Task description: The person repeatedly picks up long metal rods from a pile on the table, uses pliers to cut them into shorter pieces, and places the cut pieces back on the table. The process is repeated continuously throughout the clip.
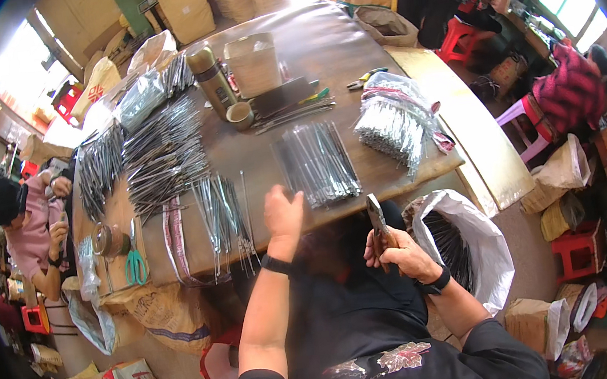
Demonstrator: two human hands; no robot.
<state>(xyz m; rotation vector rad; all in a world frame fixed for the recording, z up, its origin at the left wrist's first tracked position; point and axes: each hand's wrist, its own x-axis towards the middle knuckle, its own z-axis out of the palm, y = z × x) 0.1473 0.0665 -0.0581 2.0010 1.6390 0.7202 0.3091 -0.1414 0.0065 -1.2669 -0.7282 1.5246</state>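
My right hand (401,253) is wrapped round the handles of a pair of pliers (377,215), jaws pointing up, just off the table's front edge. My left hand (283,210) is at the table edge with its fingers curled in. Whatever it may hold is hidden. Right beside it lies a neat row of thin metal rods (319,162) on a dark flat sheet. On its other side, a looser bunch of similar rods (222,212) overhangs the edge, with one single rod (247,209) apart from them.
Large piles of rods (165,155) cover the table's left. Teal scissors (135,264) and a tape roll (107,241) lie near. A thermos (211,81), cup (240,115) and bin (252,63) stand farther back. Bagged rods (392,126) lie right; a white sack (488,245) stands below. Another person (30,230) works left.
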